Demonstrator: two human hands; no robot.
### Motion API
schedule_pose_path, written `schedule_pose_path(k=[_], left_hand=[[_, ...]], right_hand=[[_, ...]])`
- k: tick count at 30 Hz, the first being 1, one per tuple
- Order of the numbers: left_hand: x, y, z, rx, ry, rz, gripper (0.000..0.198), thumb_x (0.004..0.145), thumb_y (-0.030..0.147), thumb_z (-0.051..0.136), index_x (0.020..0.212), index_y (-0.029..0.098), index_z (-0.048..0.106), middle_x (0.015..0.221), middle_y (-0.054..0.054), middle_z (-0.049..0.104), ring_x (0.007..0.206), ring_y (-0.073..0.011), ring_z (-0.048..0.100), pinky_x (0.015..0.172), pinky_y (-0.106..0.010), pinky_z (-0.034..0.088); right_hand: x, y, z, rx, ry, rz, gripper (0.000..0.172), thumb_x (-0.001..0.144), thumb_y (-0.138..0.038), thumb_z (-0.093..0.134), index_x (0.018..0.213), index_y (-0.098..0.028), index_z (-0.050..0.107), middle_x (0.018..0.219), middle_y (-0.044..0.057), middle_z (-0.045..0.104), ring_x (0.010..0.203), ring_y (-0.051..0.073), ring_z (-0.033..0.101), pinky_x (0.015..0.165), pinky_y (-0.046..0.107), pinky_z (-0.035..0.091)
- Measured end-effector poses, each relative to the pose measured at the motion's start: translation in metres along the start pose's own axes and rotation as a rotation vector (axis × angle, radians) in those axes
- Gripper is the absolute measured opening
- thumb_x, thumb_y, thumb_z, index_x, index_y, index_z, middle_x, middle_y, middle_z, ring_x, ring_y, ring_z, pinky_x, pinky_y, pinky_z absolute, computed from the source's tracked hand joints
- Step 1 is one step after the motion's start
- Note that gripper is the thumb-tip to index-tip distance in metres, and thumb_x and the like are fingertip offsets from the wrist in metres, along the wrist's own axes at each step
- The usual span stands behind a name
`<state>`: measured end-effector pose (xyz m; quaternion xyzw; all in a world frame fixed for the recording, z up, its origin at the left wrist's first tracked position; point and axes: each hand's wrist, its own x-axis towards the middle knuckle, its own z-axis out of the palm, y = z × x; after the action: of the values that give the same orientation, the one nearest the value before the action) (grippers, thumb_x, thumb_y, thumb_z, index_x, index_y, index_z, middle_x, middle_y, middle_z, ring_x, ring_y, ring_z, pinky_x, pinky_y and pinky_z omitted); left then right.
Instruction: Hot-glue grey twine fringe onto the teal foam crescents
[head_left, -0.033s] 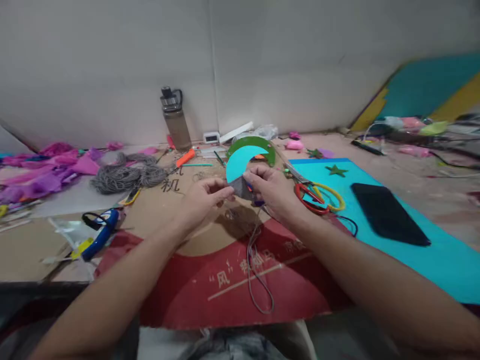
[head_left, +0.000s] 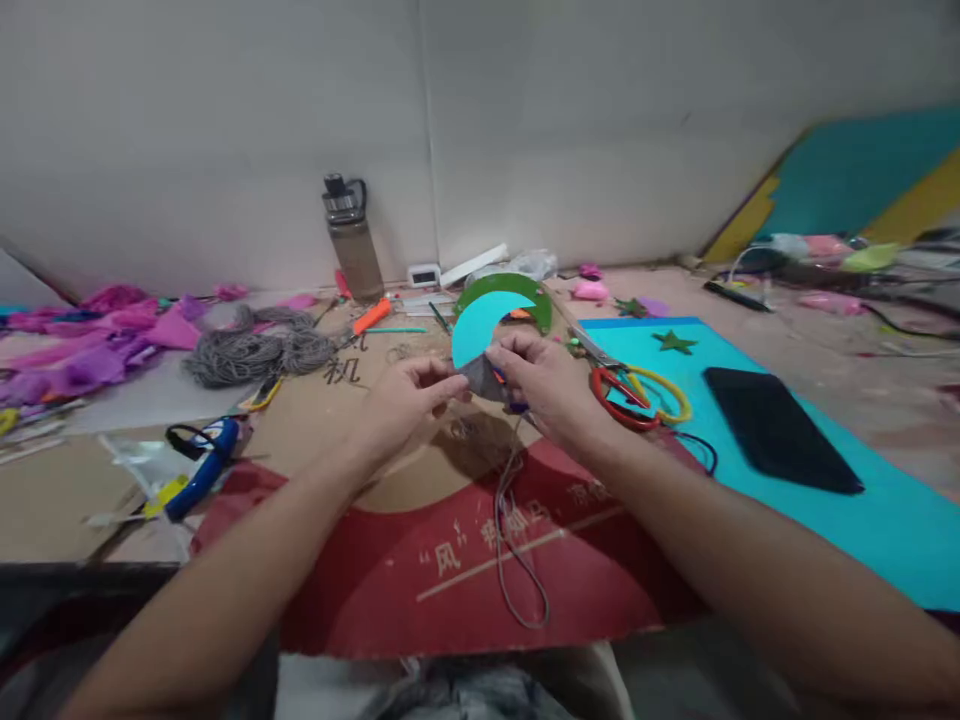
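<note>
"What's nearest you?"

"Red-printed cardboard (head_left: 352,590), with a thin cord (head_left: 544,600) looped across it."

"And your hands?"

"Both just beyond, over the bare brown part. My right hand (head_left: 547,385) is closed, thumb and fingers pinching a small grey piece (head_left: 484,378). My left hand (head_left: 412,400) has thumb and fingertips close together at that piece's left edge; whether it grips, I can't tell."

"Farther on?"

"Scissors (head_left: 679,400) with red and yellow handles to my right, near a dark phone (head_left: 784,430); ahead, a blue crescent (head_left: 469,325) meeting the grey piece in my view; grey yarn (head_left: 236,355) off left; last, a bottle (head_left: 356,260) by the wall (head_left: 600,130)"
</note>
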<state>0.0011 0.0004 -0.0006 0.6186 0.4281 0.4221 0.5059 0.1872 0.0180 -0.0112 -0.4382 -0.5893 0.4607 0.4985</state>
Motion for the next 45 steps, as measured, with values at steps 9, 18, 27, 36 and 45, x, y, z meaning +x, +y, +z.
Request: schedule_pose_path(k=[9, 18, 27, 36, 45], left_hand=[[0.000, 0.004, 0.009, -0.341, 0.035, -0.073, 0.032, 0.068, 0.032, 0.081, 0.093, 0.014, 0.069, 0.092, -0.006, 0.071, 0.077, -0.0127, 0.067, 0.071, -0.025, 0.059], [0.000, 0.006, 0.002, -0.294, 0.047, -0.103, 0.026, 0.071, 0.036, 0.079, 0.081, 0.013, 0.071, 0.075, -0.003, 0.068, 0.062, -0.0110, 0.063, 0.056, -0.023, 0.058], [0.000, 0.009, 0.002, -0.337, -0.007, -0.115, 0.026, 0.074, 0.033, 0.076, 0.090, 0.013, 0.071, 0.089, -0.008, 0.074, 0.078, -0.0158, 0.071, 0.069, -0.024, 0.060], [-0.004, 0.014, 0.002, -0.418, 0.055, -0.107, 0.026, 0.072, 0.030, 0.078, 0.073, 0.014, 0.058, 0.069, -0.001, 0.064, 0.064, -0.0137, 0.067, 0.070, -0.033, 0.062], [-0.002, 0.013, -0.003, -0.445, -0.113, -0.162, 0.032, 0.067, 0.031, 0.083, 0.069, 0.013, 0.056, 0.067, 0.000, 0.063, 0.064, -0.0124, 0.066, 0.069, -0.033, 0.063]], right_hand=[[-0.005, -0.005, 0.002, -0.032, 0.028, -0.069, 0.024, 0.079, -0.041, 0.066, 0.072, -0.018, 0.060, 0.068, -0.003, 0.052, 0.053, 0.008, 0.037, 0.049, 0.025, 0.031], [-0.004, -0.011, 0.000, -0.126, -0.009, -0.131, 0.024, 0.080, -0.038, 0.067, 0.068, -0.018, 0.065, 0.073, 0.002, 0.061, 0.062, 0.012, 0.051, 0.054, 0.026, 0.040], [-0.005, -0.014, -0.001, -0.162, 0.001, -0.153, 0.022, 0.080, -0.036, 0.066, 0.069, -0.017, 0.067, 0.069, 0.002, 0.063, 0.063, 0.013, 0.053, 0.058, 0.027, 0.041], [-0.006, -0.014, -0.001, -0.156, 0.011, -0.152, 0.024, 0.081, -0.038, 0.065, 0.068, -0.018, 0.064, 0.063, -0.002, 0.057, 0.056, 0.011, 0.044, 0.055, 0.027, 0.036], [-0.006, -0.014, -0.001, 0.106, -0.118, 0.033, 0.033, 0.075, -0.045, 0.068, 0.067, -0.020, 0.049, 0.058, -0.008, 0.039, 0.047, 0.006, 0.027, 0.044, 0.023, 0.020]])
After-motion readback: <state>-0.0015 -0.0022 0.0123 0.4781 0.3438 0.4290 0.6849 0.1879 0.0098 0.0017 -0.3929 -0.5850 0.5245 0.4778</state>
